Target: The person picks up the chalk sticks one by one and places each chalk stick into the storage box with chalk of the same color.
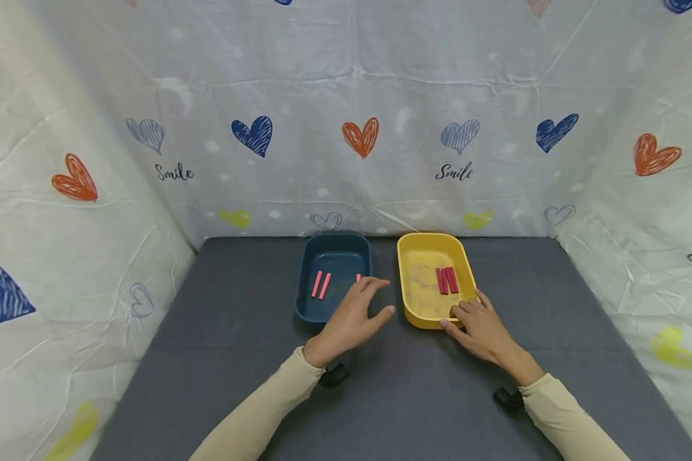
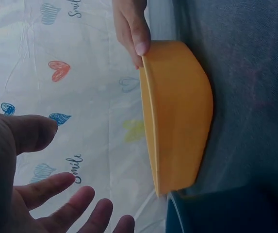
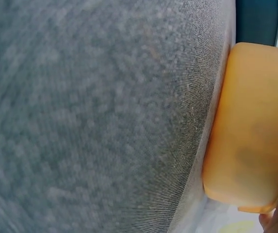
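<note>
We cannot see all of the third stick (image 1: pixel 358 277) in the blue tray (image 1: pixel 333 251): only its pink tip shows just past the fingertips of the left hand (image 1: pixel 353 317), the rest lying under those fingers. The red sticks (image 1: pixel 446 280) in the yellow tray (image 1: pixel 412 250) lie packed together, so we cannot count them surely; there seem to be two or three. The left wrist view shows only the yellow tray's outer wall and a corner of the blue one, with nothing of what lies inside. The right wrist view is mostly blurred grey mat (image 3: pixel 95 116), with the yellow tray's side and only a sliver of skin at the lower right edge.

We count two trays, side by side, the yellow one to the right of the left fingers. Two pink sticks (image 1: pixel 320 285) lie side by side in the blue tray, left of and beyond the left fingertips.

Our left hand hovers over the blue tray's near right corner, fingers spread and nearly straight, holding nothing. Our right hand (image 1: pixel 480 326) rests on the yellow tray's near right corner, fingers curled over the rim with the thumb against the front wall; the red sticks lie just beyond those fingertips.
</note>
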Action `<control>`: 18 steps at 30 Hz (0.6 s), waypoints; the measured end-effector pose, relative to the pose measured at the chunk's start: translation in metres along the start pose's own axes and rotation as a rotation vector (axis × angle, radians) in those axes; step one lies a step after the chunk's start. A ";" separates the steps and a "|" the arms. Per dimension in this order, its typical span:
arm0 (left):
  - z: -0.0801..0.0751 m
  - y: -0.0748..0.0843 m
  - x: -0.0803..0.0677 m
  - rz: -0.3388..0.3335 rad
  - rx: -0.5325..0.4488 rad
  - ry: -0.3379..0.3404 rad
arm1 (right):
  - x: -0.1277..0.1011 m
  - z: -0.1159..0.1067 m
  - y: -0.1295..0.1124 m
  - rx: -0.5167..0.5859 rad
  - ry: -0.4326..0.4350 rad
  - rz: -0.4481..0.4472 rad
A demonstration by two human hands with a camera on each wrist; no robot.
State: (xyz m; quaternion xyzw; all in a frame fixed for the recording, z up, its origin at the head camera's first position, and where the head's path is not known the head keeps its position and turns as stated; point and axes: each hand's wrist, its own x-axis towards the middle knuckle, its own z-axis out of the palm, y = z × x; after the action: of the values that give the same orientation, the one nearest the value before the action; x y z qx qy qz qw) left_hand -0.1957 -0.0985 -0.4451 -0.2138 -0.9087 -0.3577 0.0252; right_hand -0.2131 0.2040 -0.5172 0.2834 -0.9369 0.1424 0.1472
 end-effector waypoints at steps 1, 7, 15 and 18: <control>-0.001 -0.001 -0.001 0.001 0.008 0.006 | 0.000 -0.001 0.000 0.002 0.000 0.000; -0.009 -0.008 -0.003 0.010 0.068 0.041 | -0.001 -0.003 -0.001 0.026 -0.003 0.004; -0.013 -0.016 -0.004 0.073 0.164 0.105 | -0.001 -0.005 -0.003 0.098 -0.040 0.037; -0.014 -0.020 -0.007 0.087 0.220 0.101 | -0.002 -0.009 -0.005 0.130 -0.064 0.062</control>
State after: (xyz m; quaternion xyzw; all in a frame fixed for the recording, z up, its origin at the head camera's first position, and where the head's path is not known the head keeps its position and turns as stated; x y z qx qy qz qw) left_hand -0.1988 -0.1235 -0.4485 -0.2307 -0.9299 -0.2647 0.1099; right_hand -0.2075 0.2043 -0.5089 0.2676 -0.9382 0.1982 0.0941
